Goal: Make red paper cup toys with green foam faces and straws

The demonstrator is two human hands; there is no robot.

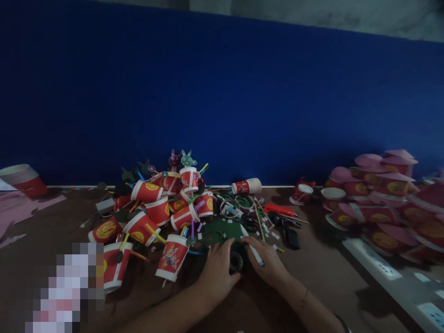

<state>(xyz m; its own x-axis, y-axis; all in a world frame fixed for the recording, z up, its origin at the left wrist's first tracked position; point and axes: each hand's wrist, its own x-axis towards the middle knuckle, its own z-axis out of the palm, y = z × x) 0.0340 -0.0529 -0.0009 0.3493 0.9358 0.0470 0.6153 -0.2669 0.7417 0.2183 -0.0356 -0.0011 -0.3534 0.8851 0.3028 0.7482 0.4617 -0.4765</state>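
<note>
My left hand (219, 267) curves its thumb and fingers round the left side of a small black ring-shaped object (236, 262), low over the brown table. Across from it, my right hand (268, 262) holds a slim white marker (256, 255) with a purple end, slanting along the fingers. Dark green paper (222, 231) lies just beyond both hands, with small white scraps on it. To the left of my left hand, a red paper cup (172, 257) with a white rim leans on the table.
Red cups with coloured strips (157, 210) are heaped at the left. A cup stack (247, 186), a red-handled tool (280, 210) and a black object (290, 235) lie beyond. Pink-topped cups (378, 203) and a power strip (381, 268) are right. A blue panel (222, 101) stands behind.
</note>
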